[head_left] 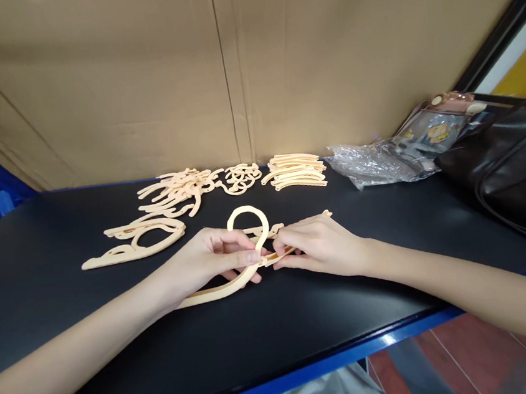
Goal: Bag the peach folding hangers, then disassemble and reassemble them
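My left hand [213, 255] is closed around the middle of a cream plastic hanger [246, 214], thumb and fingers pinched at the base of its round hook; one curved arm runs back under that wrist. My right hand [317, 244] is closed on the hanger's other arm, pinching it where it meets the centre. Both hands rest low over the black tabletop [69, 317], fingertips almost touching.
Finished hangers [136, 238] lie left of my hands. Behind them are piles of loose hook pieces [182, 190], small curled parts [241, 177] and stacked curved arms [295, 171]. A crumpled clear bag [376, 163] and a dark handbag [513, 164] sit right. Cardboard wall behind.
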`<state>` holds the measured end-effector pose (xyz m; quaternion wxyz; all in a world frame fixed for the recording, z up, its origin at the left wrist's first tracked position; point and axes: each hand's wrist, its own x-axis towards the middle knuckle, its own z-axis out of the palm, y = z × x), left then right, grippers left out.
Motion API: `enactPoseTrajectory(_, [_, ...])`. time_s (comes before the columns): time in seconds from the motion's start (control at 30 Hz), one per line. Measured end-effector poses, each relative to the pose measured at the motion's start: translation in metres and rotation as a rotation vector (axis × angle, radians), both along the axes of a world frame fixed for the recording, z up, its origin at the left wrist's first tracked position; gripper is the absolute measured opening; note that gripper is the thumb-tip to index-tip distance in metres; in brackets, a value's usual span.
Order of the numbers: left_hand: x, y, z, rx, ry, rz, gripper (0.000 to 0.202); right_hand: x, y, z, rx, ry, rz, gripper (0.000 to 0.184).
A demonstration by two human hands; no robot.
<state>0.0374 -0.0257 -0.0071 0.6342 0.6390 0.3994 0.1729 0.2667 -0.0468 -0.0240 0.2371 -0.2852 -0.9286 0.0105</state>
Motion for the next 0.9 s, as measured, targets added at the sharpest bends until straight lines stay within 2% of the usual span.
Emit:
enactPoseTrajectory(0.37, [0.0004,0.0008,0.0030,-0.014,-0.011,-0.012,0.019,-0.0007,-0.0052,0.0039,-0.039,-0.083,-0.087,0.017])
enactPoseTrajectory(0.7, [-0.0006,0.0013,0.0039,-0.023,0.012,-0.092,0.018,-0.0017,-0.0050,0.0000,0.117,-0.101,0.019,0.020])
enactPoseTrajectory(0.9, [-0.0011,0.0019,0.0035,-0.030,0.014,-0.128,0.018,-0.0014,-0.0052,-0.0020,0.142,-0.076,0.040,0.020])
